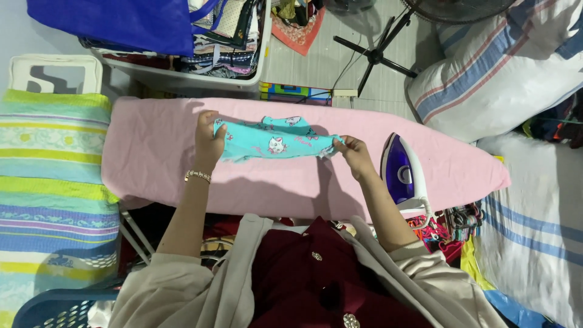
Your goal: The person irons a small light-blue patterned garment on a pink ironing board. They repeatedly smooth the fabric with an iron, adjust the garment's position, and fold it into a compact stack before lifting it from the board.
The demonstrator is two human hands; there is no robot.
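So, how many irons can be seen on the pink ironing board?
1. The purple and white iron stands on the pink ironing board, just beside the right hand. Both hands, the left hand too, hold the turquoise garment. No other iron shows.

Both hands (209,141) (354,155) gripping teal garment (273,140), pink ironing board (152,152), iron (402,169)

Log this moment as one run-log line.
left hand: grips turquoise garment end | right hand: pinches other end | garment: stretched above pink ironing board | iron: upright, right, untouched
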